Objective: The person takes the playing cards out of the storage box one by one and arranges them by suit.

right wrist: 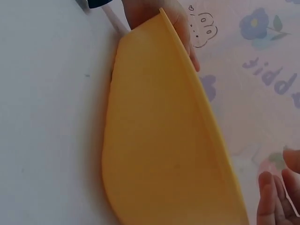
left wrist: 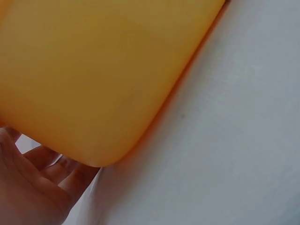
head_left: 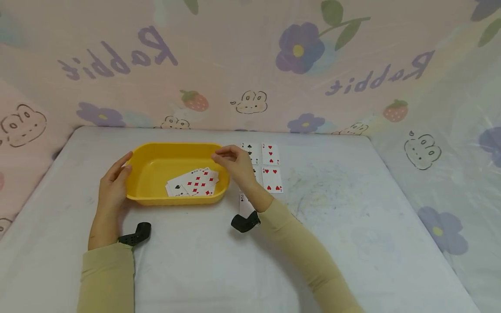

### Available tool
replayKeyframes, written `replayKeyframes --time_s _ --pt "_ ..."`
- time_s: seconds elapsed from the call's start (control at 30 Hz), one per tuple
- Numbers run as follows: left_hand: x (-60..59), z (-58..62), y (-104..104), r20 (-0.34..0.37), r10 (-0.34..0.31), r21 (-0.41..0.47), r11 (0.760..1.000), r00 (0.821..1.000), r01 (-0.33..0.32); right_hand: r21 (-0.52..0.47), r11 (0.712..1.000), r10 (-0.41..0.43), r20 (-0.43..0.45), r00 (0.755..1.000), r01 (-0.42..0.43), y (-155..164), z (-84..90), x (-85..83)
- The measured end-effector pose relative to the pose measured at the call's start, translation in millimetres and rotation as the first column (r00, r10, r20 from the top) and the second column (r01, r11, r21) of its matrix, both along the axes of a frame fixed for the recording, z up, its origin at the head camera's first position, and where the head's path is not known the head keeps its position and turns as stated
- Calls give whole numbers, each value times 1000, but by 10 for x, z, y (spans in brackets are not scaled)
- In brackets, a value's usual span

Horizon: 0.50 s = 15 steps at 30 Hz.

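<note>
A yellow plastic basin (head_left: 156, 201) holds a small pile of playing cards (head_left: 201, 182), the seven of diamonds showing on top. My left hand (head_left: 111, 189) rests against the basin's left end, its fingers along the outer wall; in the left wrist view the fingertips are hidden behind the yellow wall. Over the basin's right end is my right hand (head_left: 238, 167), its fingers bent loosely. The right wrist view shows a gap between that hand's thumb and fingers (right wrist: 267, 192), with nothing between them.
To the right of the basin, several cards lie face up in rows, including a three of hearts (head_left: 270, 154) and a four of hearts (head_left: 272, 179). My right hand and forearm partly cover others. A printed curtain (head_left: 219, 65) hangs behind the white-covered table (head_left: 195, 261).
</note>
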<state>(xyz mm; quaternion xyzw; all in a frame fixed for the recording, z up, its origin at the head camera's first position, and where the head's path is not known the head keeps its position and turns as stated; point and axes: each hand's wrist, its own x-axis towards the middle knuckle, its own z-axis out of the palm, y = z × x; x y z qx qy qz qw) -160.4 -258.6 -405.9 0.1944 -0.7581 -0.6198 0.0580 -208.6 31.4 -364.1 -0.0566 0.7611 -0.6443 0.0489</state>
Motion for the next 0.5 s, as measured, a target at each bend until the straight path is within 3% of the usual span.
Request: replayKeyframes --time_s 0.3,0.5 --pt "13 -9 -7 -44 -4 -27 1000 999 3 121 988 95 13 995 -96 -326 -36 -46" --pt "16 -4 -4 -35 0 -19 1000 999 -1 277 941 184 55 981 -192 -520 -81 -77"
